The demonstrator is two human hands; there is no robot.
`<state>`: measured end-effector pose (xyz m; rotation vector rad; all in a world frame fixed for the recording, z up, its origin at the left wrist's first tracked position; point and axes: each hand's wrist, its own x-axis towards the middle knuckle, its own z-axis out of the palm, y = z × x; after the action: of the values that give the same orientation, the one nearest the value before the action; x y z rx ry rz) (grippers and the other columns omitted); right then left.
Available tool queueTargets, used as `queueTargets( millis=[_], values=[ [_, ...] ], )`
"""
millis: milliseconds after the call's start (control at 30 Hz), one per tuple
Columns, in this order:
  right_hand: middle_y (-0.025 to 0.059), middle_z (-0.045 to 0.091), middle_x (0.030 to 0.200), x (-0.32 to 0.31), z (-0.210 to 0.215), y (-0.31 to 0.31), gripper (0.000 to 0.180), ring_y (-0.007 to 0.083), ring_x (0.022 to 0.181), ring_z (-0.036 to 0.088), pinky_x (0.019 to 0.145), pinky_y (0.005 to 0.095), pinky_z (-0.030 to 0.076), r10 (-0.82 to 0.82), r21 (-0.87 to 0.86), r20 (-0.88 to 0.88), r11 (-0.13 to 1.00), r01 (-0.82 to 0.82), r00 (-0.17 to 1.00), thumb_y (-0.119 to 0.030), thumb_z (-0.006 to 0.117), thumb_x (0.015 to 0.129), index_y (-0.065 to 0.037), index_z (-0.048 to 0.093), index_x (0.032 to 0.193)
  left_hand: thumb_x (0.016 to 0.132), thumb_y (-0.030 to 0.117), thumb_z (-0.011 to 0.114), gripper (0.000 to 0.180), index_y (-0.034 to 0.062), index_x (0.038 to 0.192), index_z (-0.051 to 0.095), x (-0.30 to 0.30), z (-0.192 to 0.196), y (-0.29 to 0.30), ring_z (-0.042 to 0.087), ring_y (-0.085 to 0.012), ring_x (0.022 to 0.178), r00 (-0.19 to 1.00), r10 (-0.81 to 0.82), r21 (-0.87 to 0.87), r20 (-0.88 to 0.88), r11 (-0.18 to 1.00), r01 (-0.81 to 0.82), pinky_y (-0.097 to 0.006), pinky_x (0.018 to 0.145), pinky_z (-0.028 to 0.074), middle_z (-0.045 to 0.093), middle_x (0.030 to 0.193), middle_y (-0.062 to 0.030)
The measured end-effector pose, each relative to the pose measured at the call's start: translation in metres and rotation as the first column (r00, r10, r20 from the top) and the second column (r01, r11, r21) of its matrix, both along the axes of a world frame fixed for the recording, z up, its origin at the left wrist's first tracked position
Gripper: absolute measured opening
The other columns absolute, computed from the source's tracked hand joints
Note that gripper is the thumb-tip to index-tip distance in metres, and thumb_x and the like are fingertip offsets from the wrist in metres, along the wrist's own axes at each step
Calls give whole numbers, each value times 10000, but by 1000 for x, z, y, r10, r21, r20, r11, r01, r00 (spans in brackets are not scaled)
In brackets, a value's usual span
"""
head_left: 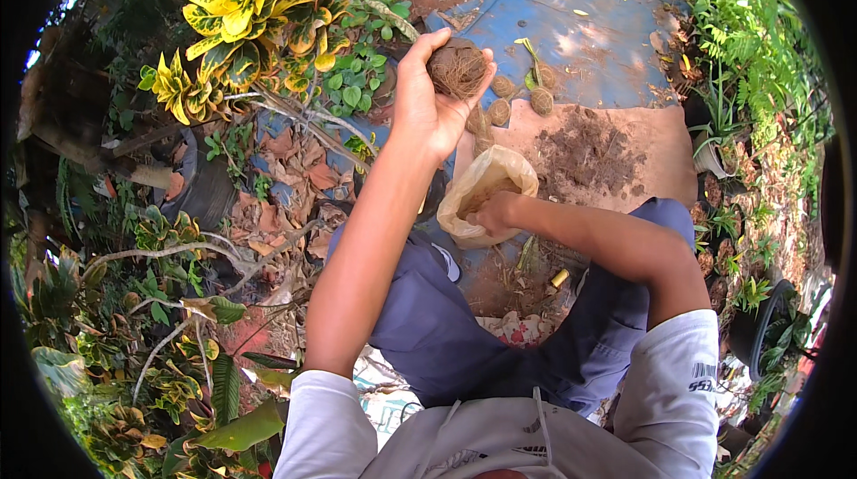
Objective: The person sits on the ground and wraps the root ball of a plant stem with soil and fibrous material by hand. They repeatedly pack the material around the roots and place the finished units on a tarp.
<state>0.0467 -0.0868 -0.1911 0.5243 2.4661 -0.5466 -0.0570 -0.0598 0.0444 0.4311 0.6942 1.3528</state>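
Observation:
My left hand [427,95] is raised and closed around a round ball of brown fibre and soil [457,66]. Lower down, my right hand [493,211] reaches into the mouth of a tan plastic bag [482,177] that rests by my knee; its fingers are hidden inside, so what they hold cannot be seen. Several similar brown balls [516,97], one with a green shoot, lie on the blue sheet beyond my left hand. A heap of dark soil [589,150] is spread on a brown board [661,144] to the right of the bag.
A blue sheet [589,33] covers the ground ahead. Yellow-green leafy shrubs [259,6] and dry leaves crowd the left side. Small potted plants [714,153] and greenery line the right. My knees in dark blue trousers [446,318] sit below the bag.

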Motion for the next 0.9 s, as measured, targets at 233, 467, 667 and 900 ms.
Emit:
queueTargets(
  millis=[233, 467, 667, 900],
  values=[
    [155, 459, 1468, 40, 21, -27, 696, 313, 1329, 447, 1102, 415, 356, -428, -556, 184, 697, 453, 885, -538, 410, 964, -90, 361, 1495, 914, 213, 587, 268, -20, 1033, 531, 11, 0, -6, 656, -312, 952, 999, -42, 40, -27, 998, 43, -439, 868, 587, 625, 1005, -186],
    [149, 631, 1255, 73, -41, -17, 482, 255, 1150, 606, 997, 381, 477, -654, -509, 10, 648, 567, 757, -263, 491, 950, -47, 486, 1381, 913, 208, 582, 248, -16, 1002, 523, 11, 1, -10, 656, -316, 949, 998, -49, 43, -26, 998, 51, -452, 860, 591, 618, 993, -180],
    [168, 452, 1464, 69, -93, -67, 768, 335, 1324, 460, 1085, 406, 403, -606, -14, 104, 792, 611, 789, -324, 761, 758, -130, 453, 1434, 910, 204, 587, 241, -12, 996, 520, 13, 1, -9, 660, -321, 947, 996, -73, 76, -48, 994, 76, -443, 854, 597, 619, 992, -178],
    [117, 377, 1528, 47, -135, -96, 901, 369, 1388, 358, 1168, 407, 277, -812, -89, 76, 573, 815, 579, -552, 727, 739, -161, 397, 1481, 895, 205, 620, 246, -2, 982, 522, 23, -1, -9, 664, -322, 932, 997, -70, 52, -40, 996, 72, -426, 850, 600, 619, 969, -167]
  ],
)
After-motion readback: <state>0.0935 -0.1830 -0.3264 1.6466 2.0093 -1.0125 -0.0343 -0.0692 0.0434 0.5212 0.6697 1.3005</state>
